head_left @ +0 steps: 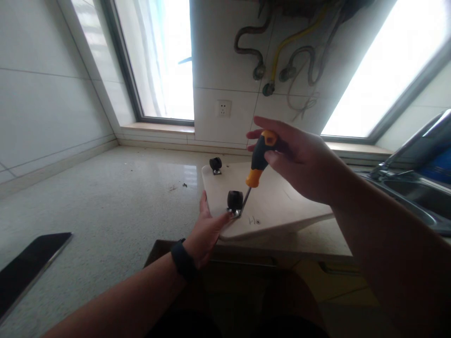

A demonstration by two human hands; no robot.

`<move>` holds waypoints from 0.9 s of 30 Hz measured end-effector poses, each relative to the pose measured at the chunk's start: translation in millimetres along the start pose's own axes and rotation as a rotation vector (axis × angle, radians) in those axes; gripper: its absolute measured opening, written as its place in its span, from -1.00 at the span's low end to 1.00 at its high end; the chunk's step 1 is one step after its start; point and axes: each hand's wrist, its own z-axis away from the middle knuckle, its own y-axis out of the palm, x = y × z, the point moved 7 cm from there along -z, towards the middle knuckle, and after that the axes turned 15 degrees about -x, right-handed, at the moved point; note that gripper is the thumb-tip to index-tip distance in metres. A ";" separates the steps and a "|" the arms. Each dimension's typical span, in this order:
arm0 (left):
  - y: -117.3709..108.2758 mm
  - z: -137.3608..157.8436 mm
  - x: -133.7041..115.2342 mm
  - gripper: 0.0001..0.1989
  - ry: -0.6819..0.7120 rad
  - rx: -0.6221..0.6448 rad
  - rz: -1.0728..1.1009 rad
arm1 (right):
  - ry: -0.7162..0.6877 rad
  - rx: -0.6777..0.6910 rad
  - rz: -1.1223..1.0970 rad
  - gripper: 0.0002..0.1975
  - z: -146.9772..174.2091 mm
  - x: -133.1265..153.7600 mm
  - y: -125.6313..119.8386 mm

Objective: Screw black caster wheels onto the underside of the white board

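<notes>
My right hand (292, 157) is closed around the black and yellow handle of a screwdriver (259, 157). Its shaft slants down, and the tip meets the metal plate of a black caster wheel (235, 200). That caster sits near the front left corner of a pale board (275, 199). My left hand (206, 230), with a dark band at the wrist, grips this corner, thumb on top beside the caster's plate and fingers at the left edge. A second caster (215, 164) stands at the board's back left corner. Whether a screw lies under the tip is too small to tell.
The board lies on a speckled countertop (105, 197), near its front edge. A dark flat panel (31, 263) is at the left. A metal sink (412, 192) with a tap is on the right. Pipes (278, 56) and a socket (223, 108) are on the wall behind.
</notes>
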 end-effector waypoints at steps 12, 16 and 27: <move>-2.5 -3.1 3.6 0.22 -0.026 -0.029 -0.013 | -0.026 -0.085 0.033 -0.49 3.8 2.9 -1.9; -3.8 -3.5 4.0 0.23 -0.033 -0.026 -0.012 | 0.020 -0.017 -0.041 -0.41 3.0 -1.8 -2.0; -5.1 -10.3 3.8 0.06 0.158 0.006 -0.262 | -0.219 -0.294 0.495 -0.71 3.1 20.0 -11.8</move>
